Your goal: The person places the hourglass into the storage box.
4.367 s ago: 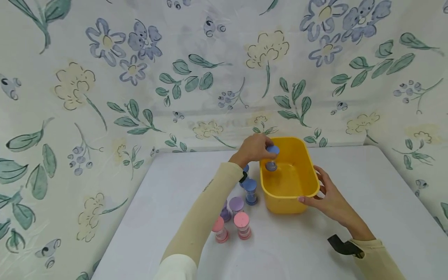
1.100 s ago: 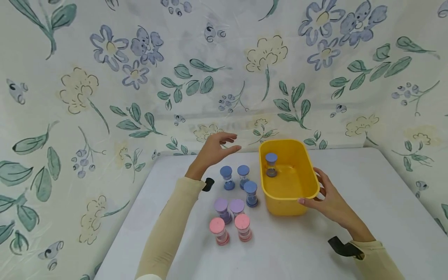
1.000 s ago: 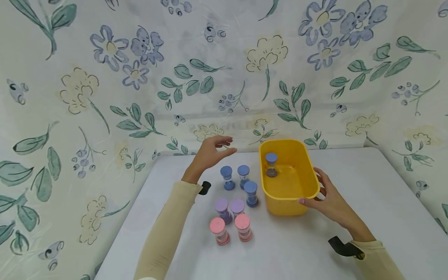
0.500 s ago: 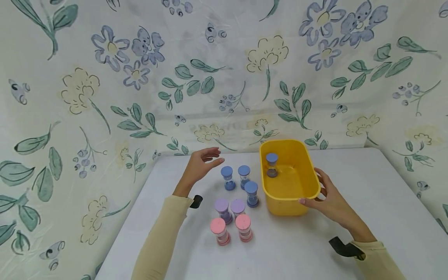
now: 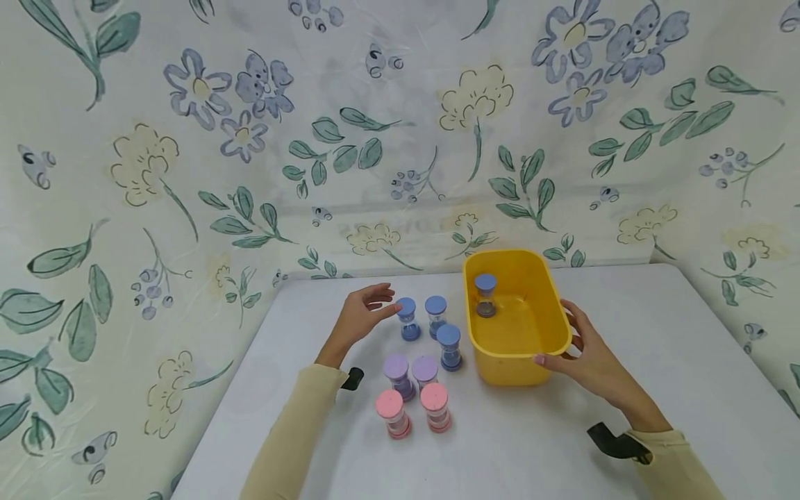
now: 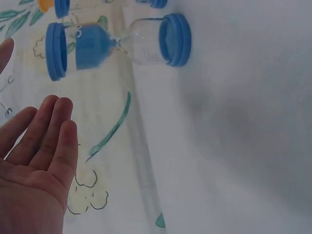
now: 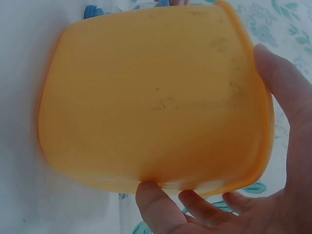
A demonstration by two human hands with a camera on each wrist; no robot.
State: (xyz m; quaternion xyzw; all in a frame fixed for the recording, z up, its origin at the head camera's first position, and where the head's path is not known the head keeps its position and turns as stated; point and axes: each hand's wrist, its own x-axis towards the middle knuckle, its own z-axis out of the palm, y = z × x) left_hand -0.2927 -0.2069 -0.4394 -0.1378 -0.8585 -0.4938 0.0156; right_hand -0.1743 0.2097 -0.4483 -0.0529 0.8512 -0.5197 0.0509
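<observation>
My left hand [image 5: 357,318] is at the leftmost blue sand timer [image 5: 409,321], thumb beside its cap. In the left wrist view the fingers are loosely extended, apart from that upright timer. Two more blue timers [image 5: 435,316] [image 5: 449,347] stand to its right. Inside the yellow bin [image 5: 512,371], one blue-capped sand timer [image 5: 485,295] stands upright by the left wall. My right hand [image 5: 594,357] holds the bin at its near right corner, thumb at the rim and fingers along the outer side, as the right wrist view shows too.
Two purple sand timers [image 5: 398,375] [image 5: 426,371] and two pink ones [image 5: 392,413] [image 5: 435,406] stand nearer me on the white table [image 5: 512,451]. A floral cloth [image 5: 400,139] hangs behind and beside the table.
My left hand let go of a blue timer inside the bin, moved left out of it, then came down beside the leftmost blue timer. My right hand stays on the bin.
</observation>
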